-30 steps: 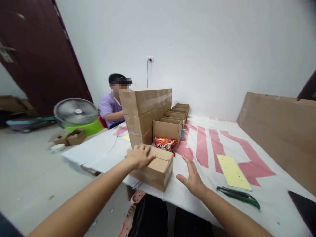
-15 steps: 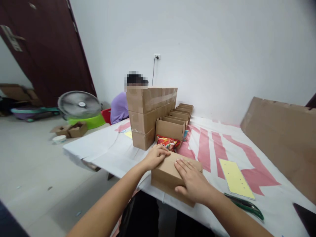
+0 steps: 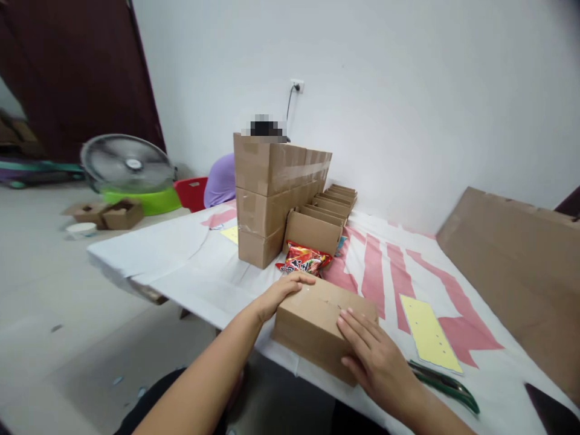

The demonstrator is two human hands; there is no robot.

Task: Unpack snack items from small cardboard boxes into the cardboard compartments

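A closed brown cardboard box (image 3: 312, 335) lies at the table's near edge, with its long side toward me. My left hand (image 3: 283, 293) rests on its far left corner, fingers stretched over the top edge. Flat on the right part of the lid and the right front edge is my right hand (image 3: 369, 350), fingers extended with the thumb lower on the front side. Just behind the box, a red noodle packet (image 3: 306, 258) leans in front of an open carton (image 3: 312, 229).
Stacked taped boxes (image 3: 258, 211) stand at the back left, beside a row of open cartons (image 3: 338, 202). To the right lie a yellow card (image 3: 430, 334), a green-handled cutter (image 3: 446, 386) and a dark flat object (image 3: 550, 405). A person in a purple top (image 3: 220, 181) sits behind the stack.
My right hand has slid toward the box's right end, and my left hand has shifted slightly left along its edge. More of the lid and the red packet shows. The view has turned slightly.
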